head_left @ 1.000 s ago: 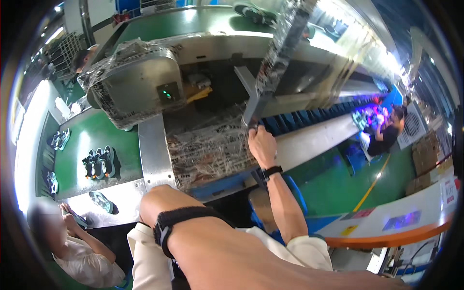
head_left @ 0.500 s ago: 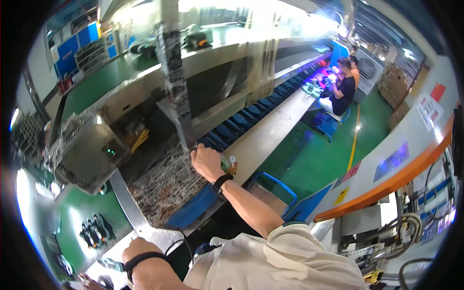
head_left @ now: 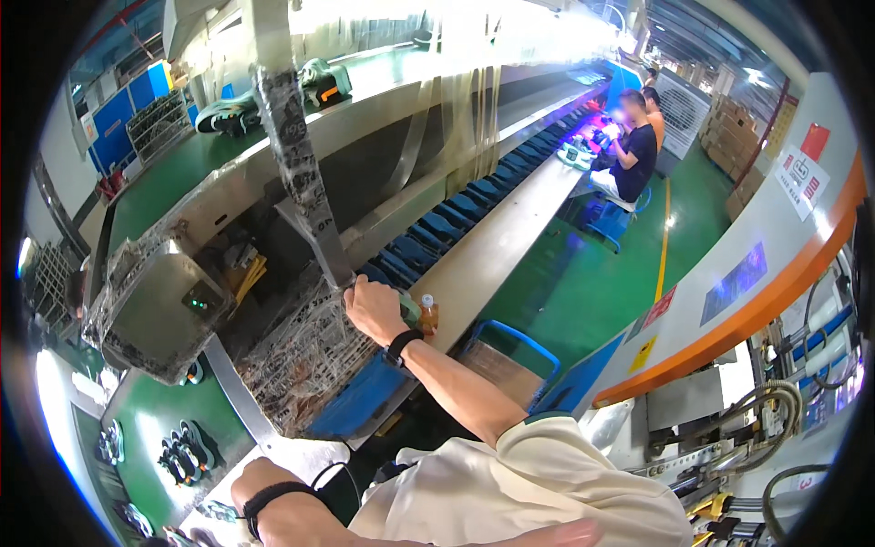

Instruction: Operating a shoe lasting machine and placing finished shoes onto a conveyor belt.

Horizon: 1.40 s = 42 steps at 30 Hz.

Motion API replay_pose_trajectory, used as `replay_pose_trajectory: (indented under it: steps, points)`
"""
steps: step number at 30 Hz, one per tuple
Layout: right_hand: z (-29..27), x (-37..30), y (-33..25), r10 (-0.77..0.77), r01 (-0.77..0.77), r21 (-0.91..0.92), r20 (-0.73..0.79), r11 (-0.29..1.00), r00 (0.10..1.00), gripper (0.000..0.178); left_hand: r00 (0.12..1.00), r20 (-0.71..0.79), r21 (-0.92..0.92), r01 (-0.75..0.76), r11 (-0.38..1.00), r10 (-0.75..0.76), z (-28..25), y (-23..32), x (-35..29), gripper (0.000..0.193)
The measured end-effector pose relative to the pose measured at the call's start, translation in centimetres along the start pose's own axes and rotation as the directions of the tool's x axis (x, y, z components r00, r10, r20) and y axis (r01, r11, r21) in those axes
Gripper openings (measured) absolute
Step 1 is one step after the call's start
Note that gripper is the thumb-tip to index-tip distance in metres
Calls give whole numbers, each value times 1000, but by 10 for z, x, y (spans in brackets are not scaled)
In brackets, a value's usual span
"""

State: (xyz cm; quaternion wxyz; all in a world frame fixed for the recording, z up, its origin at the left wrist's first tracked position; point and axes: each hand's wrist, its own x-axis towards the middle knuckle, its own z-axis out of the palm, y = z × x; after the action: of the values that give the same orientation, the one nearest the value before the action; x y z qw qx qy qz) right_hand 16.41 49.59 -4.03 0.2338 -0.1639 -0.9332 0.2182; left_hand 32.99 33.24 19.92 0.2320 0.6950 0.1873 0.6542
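Observation:
My right hand (head_left: 375, 310), with a black band on its wrist, is closed at the foot of a film-wrapped metal post (head_left: 296, 150). The curled fingers hide what they grip, if anything. Close beside that hand stands a small bottle of amber liquid (head_left: 428, 316), with something pale green partly behind the hand. Lower down, my left hand (head_left: 260, 476), also banded at the wrist, is above a pale surface by a greyish-green shoe-like object (head_left: 219, 511). Its fingers are turned away and cannot be made out. A blurred skin-coloured shape (head_left: 556, 534) lies along the bottom edge.
Shoes (head_left: 228, 114) sit on a green conveyor belt (head_left: 169, 173); more shoes (head_left: 189, 451) are at lower left. Dark blue shoe-shaped pieces (head_left: 456, 214) line a long pale bench (head_left: 501, 246). Two people (head_left: 638, 141) sit far along it. A blue-handled cart (head_left: 515, 356) and an orange-edged machine (head_left: 729, 310) are right.
The view has shifted slightly, so the bench and post sit further left. My right hand stays at the post's foot. A skin-coloured shape has come in at the bottom edge.

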Motion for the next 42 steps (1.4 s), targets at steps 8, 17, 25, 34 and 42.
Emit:
replay_pose_trajectory:
  steps: [8, 17, 25, 34, 42]
  points:
    - [-6, 6, 9, 6, -11, -46, -107, 999, 994, 31, 998, 32, -35, -55, 998, 56, 5, -4, 9, 64]
    - [-9, -3, 7, -44, 40, -41, -100, 998, 994, 29, 999, 40, -25, 27, 999, -26, 2, -7, 10, 65]
    - [-3, -11, 0, 9, -4, 63, -84, 998, 996, 27, 999, 24, -30, 42, 999, -41, 5, -10, 7, 67]
    - [0, -4, 0, 16, -15, 17, -76, 1000, 997, 29, 1000, 25, -93, 11, 996, -9, 9, -4, 7, 68]
    - [-3, 2, 10, 14, -14, 1, -24, 1000, 1000, 31, 998, -47, -105, -52, 993, 47, 23, -6, 0, 69]
